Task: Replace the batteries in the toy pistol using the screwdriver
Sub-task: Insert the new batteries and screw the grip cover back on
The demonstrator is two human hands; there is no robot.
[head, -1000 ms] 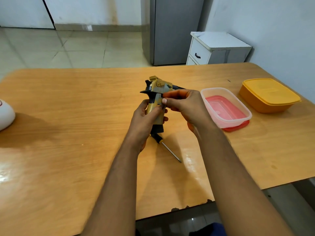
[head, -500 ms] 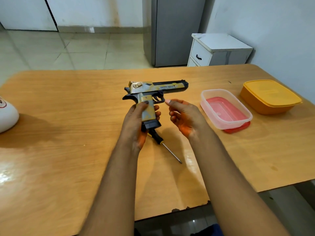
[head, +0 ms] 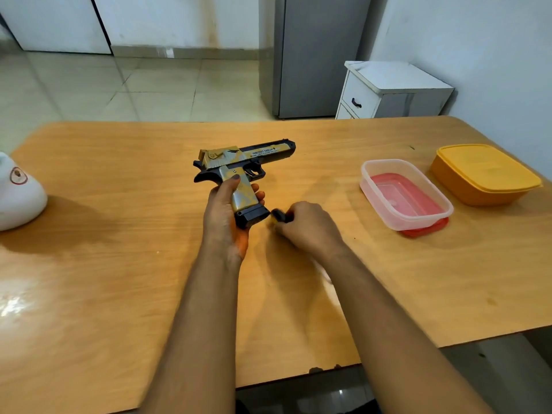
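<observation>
A gold, grey and black toy pistol (head: 245,158) is held above the wooden table (head: 119,279), barrel pointing right. My left hand (head: 224,216) grips its handle, thumb lying up the near side, with the black magazine base sticking out below. My right hand (head: 307,227) is just right of that base, fingers curled round the black and yellow handle of the screwdriver (head: 279,216). Only the handle's end shows; the shaft is hidden under my hand and blurred.
A clear plastic box (head: 403,189) sits on a red lid to the right, with an orange lidded box (head: 484,174) beyond it. A white rounded object (head: 18,195) lies at the table's left edge. A white drawer cabinet and a grey fridge stand behind the table.
My right hand left the pistol, dropped to the table and took hold of the screwdriver. My left hand turned the pistol so its barrel points right.
</observation>
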